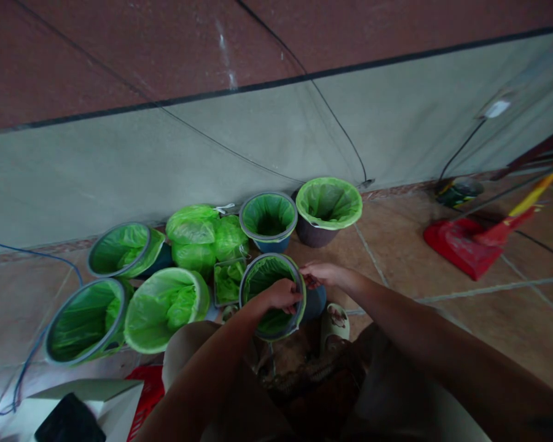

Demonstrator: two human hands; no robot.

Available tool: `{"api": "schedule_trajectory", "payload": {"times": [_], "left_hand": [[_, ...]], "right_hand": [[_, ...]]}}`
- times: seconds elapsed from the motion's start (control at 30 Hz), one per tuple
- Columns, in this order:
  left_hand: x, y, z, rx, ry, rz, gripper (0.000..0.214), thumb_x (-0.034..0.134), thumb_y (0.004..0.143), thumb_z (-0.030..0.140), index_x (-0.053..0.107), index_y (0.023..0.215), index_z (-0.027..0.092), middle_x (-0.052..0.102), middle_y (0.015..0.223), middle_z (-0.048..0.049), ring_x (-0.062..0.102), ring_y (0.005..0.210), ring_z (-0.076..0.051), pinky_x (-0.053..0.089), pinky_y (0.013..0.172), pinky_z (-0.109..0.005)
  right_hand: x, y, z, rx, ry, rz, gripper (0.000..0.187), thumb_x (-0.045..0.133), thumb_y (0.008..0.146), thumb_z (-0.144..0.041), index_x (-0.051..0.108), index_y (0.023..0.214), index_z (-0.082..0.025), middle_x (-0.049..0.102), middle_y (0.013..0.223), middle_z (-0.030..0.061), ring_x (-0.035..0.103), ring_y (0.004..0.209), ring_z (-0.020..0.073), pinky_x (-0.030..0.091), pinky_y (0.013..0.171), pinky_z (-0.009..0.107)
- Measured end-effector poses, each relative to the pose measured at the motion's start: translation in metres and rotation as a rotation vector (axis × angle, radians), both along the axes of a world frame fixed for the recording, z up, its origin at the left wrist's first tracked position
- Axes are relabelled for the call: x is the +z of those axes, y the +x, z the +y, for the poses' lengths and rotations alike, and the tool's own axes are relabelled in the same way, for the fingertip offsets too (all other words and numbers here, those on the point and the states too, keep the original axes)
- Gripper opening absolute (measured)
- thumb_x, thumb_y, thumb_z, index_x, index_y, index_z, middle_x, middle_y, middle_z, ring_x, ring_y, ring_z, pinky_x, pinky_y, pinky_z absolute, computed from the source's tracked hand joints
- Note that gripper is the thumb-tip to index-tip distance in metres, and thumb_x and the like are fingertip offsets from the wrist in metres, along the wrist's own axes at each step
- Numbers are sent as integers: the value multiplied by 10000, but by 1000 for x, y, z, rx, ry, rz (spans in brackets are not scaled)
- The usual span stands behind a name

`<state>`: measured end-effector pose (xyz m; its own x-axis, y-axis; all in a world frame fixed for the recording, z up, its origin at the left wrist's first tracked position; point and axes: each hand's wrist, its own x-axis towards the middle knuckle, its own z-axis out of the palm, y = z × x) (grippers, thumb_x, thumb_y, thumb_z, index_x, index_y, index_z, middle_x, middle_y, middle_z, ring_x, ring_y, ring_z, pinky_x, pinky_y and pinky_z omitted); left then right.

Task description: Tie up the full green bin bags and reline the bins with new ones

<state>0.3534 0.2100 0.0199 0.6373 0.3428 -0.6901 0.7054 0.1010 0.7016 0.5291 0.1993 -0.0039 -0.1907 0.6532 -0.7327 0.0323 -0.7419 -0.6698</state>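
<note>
Between my feet, a trash can [304,307] with a grey rim ring and a dark blue body is tilted, its mouth toward me. A green trash bag [266,276] lines it. My left hand [286,296] reaches across the mouth, its fingers closed at the inner right side of the rim on the bag's edge. On the outer right of the same rim, my right hand [320,274] has its fingertips pinched together against the bag's edge. Its fingertips are partly blurred.
Other lined cans stand around: a blue can [279,244], a dark can [317,236], a white-rimmed can [198,279] and several more at left. Filled green bags [191,230] lie by the wall. A red dustpan [461,245] is at right, a white box [120,399] at lower left.
</note>
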Motion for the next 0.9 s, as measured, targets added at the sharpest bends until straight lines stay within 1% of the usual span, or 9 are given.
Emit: {"api": "schedule_trajectory", "payload": {"times": [0.07, 0.17, 0.27, 0.37, 0.43, 0.5, 0.6, 0.77, 0.9], "left_hand": [[-1, -1, 0, -11, -21, -5, 112, 519, 861, 168, 565, 771, 119, 600, 533, 7, 608, 459, -115, 516, 489, -211], [-3, -3, -1, -41, -38, -3, 127, 557, 846, 204, 573, 753, 118, 598, 537, 13, 593, 450, -97, 501, 489, -188], [-5, -4, -3, -119, -55, -17, 171, 586, 834, 251, 573, 726, 119, 599, 538, 13, 582, 441, -90, 482, 479, -175], [-4, -4, -5, -197, -52, -18, 185, 554, 846, 242, 564, 705, 123, 592, 517, 11, 568, 430, -90, 471, 469, -175], [-3, -4, -7, -217, -44, -2, 187, 533, 853, 228, 553, 696, 126, 590, 508, 12, 561, 423, -92, 466, 465, -178], [-2, -3, -8, -227, -37, 18, 180, 527, 853, 222, 552, 702, 127, 587, 499, 15, 562, 424, -92, 462, 467, -175], [-3, -4, -9, -258, -62, 30, 173, 533, 844, 226, 560, 706, 125, 577, 486, 22, 571, 445, -93, 467, 480, -173], [-6, -8, -12, -281, -104, -18, 218, 620, 801, 283, 563, 659, 128, 591, 499, 16, 586, 468, -104, 494, 524, -211], [-6, -8, -14, -291, -94, 11, 216, 619, 804, 252, 562, 629, 139, 593, 498, 12, 595, 479, -114, 487, 520, -215]], "right_hand": [[-1, 0, 1, -16, -59, 28, 150, 646, 810, -213, 588, 682, -158, 573, 532, -21, 524, 482, 87, 441, 515, 209], [-4, -2, 2, -81, -81, 75, 172, 616, 837, -259, 601, 700, -158, 598, 564, -15, 526, 494, 84, 438, 520, 207], [-9, -3, 3, -112, -41, 89, 176, 656, 807, -310, 615, 724, -161, 619, 595, -12, 541, 521, 88, 443, 530, 205], [-14, -1, 3, -118, 19, 62, 139, 712, 744, -281, 626, 752, -172, 631, 608, -17, 555, 549, 92, 454, 552, 200], [-16, 2, 3, -121, 30, 40, 128, 721, 726, -259, 631, 766, -179, 632, 607, -18, 557, 553, 93, 455, 556, 198], [-17, 3, 3, -122, 29, 25, 117, 709, 736, -260, 631, 771, -180, 632, 606, -16, 558, 554, 94, 453, 558, 198], [-16, 2, 4, -136, 25, 29, 141, 667, 779, -311, 626, 766, -177, 631, 606, -11, 550, 543, 93, 450, 556, 203], [-11, -1, 3, -111, 76, 15, 157, 697, 745, -315, 632, 789, -180, 627, 600, -18, 544, 534, 91, 447, 551, 199], [-9, -1, 2, -49, 88, -39, 155, 688, 750, -317, 633, 789, -178, 616, 586, -11, 539, 528, 97, 449, 554, 212]]}}
